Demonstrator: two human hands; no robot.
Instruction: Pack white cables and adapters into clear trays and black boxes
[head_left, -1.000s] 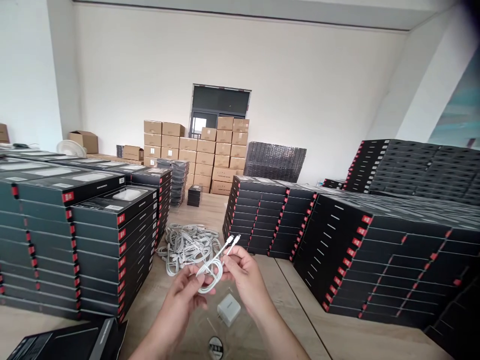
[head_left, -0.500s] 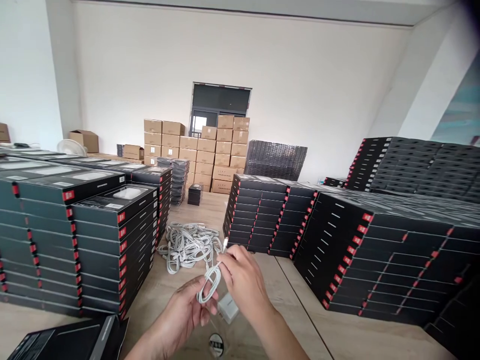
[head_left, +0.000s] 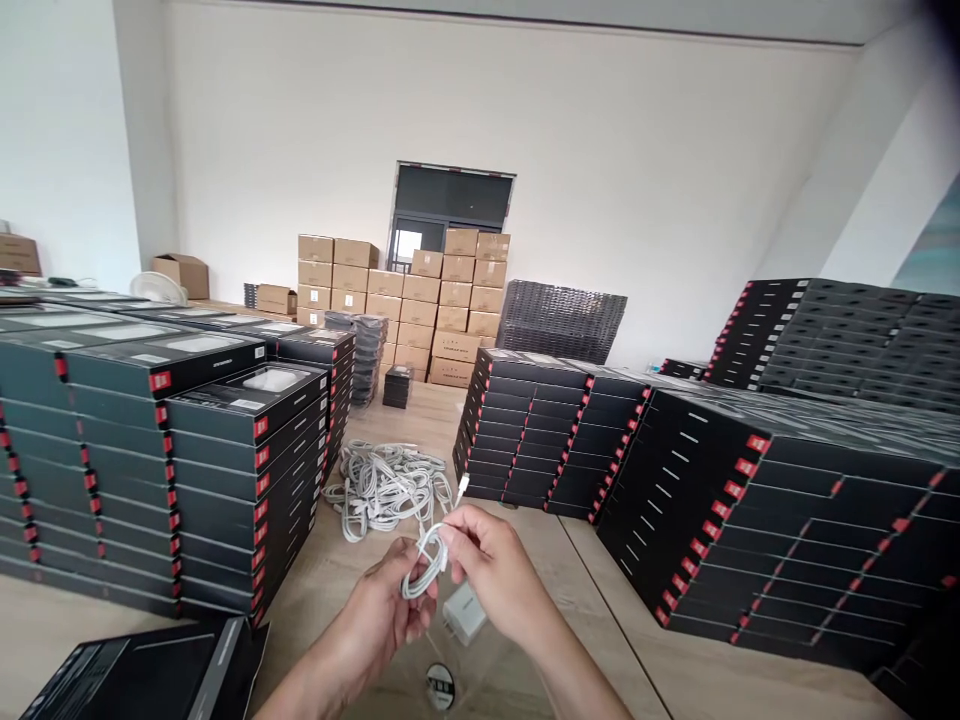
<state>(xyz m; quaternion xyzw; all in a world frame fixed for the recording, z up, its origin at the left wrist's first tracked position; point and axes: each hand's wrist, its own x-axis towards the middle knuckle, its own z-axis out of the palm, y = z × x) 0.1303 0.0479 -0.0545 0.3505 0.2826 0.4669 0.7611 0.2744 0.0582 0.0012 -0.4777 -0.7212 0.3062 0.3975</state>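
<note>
A white charging cable (head_left: 424, 579), wound into a small coil, is held between my two hands above the table. The fingers of my left hand (head_left: 385, 597) close on the coil's lower left side. At its upper right, my right hand (head_left: 491, 562) pinches the cable, and a plug end sticks up past the fingers. Just beyond lies a tangled heap of similar white cables (head_left: 390, 490). Below my right hand a white power adapter (head_left: 466, 612) rests on the table, partly covered by the hand. Nearer to me is a round black-and-white label (head_left: 440, 686).
Stacked black boxes with red corners rise on the left (head_left: 217, 480) and on the right (head_left: 697, 510) of the wooden table (head_left: 540, 560). A black box (head_left: 142, 670) lies at the front left. Brown cartons (head_left: 420, 310) are piled by the far wall.
My right hand has shifted slightly along the coil, and the plug end now leans further right. The view has turned a little left, so the surroundings appear further right.
</note>
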